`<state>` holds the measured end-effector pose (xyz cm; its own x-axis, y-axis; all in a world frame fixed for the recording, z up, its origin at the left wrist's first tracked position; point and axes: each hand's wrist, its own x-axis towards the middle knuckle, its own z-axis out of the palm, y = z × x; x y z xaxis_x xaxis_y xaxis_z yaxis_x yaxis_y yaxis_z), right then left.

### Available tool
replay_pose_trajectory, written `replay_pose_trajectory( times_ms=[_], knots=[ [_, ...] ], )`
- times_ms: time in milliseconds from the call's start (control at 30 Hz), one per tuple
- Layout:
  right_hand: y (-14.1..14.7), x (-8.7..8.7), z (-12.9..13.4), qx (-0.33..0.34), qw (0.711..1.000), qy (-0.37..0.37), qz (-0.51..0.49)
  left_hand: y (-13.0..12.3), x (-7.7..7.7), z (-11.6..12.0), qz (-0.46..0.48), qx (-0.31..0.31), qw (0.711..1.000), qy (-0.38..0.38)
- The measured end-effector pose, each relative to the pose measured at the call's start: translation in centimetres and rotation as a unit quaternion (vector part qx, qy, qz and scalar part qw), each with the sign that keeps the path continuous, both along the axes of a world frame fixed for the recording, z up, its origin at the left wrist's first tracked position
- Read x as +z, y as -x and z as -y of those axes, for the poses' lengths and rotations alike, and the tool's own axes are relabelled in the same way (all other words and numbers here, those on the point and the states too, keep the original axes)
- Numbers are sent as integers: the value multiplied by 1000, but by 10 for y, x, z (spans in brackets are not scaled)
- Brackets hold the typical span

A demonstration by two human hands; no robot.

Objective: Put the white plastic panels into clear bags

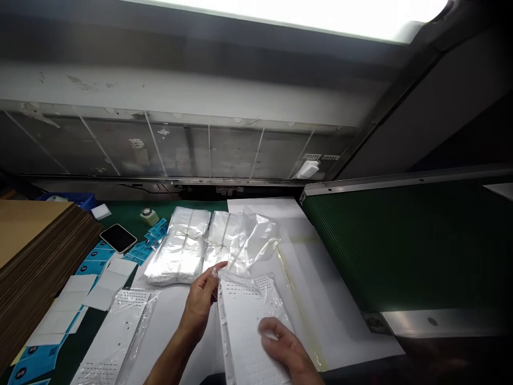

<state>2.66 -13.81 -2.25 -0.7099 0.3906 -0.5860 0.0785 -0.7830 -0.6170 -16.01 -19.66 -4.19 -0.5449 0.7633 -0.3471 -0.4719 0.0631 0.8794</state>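
Note:
My left hand is closed on the gathered rim of a clear plastic bag. A white perforated panel, with rows of small slots near its top, lies partly inside that bag, tilted toward me. Over the panel's right side is my right hand, slightly blurred, its thumb and forefinger curved with a gap between them. Whether it touches the panel is unclear. Another bagged white panel lies flat to the left. Beyond my hands are two string-tied bundles of clear bags, a left bundle and a right bundle, with a loose bag beside them.
Stacked cardboard rises at the left edge. Near it lie blue printed sheets, folded white papers, a phone and a small jar. A green ribbed conveyor belt with a metal frame runs along the right.

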Motion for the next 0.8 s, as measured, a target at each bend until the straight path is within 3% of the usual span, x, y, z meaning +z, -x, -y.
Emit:
replay_pose_trajectory(
  times_ms=[133, 200, 367, 467, 567, 633, 733, 800],
  knots=[
    [5, 7, 2, -91, 989, -64, 96, -16, 6, 15, -72, -19, 997, 25],
    [8, 15, 7, -97, 977, -125, 145, -24, 8, 25, -86, -21, 995, 43],
    [3, 23, 12, 2, 957, -220, 189, -35, -3, 62, 5, 43, 999, 34],
    [1, 16, 7, 65, 949, -252, 176, -41, -11, 82, 79, 74, 994, 6],
    [10, 6, -1, 146, 930, -303, 147, -48, -18, 93, 92, 87, 992, 18],
    [17, 0, -5, 178, 892, -385, 159, -50, -22, 97, 79, 105, 991, 34],
    [19, -5, -4, 206, 795, -535, 198, -53, -27, 107, 52, 108, 990, 72],
    [15, -5, 0, 267, 761, -562, 184, -52, -25, 119, 22, 107, 988, 110]
  ],
)
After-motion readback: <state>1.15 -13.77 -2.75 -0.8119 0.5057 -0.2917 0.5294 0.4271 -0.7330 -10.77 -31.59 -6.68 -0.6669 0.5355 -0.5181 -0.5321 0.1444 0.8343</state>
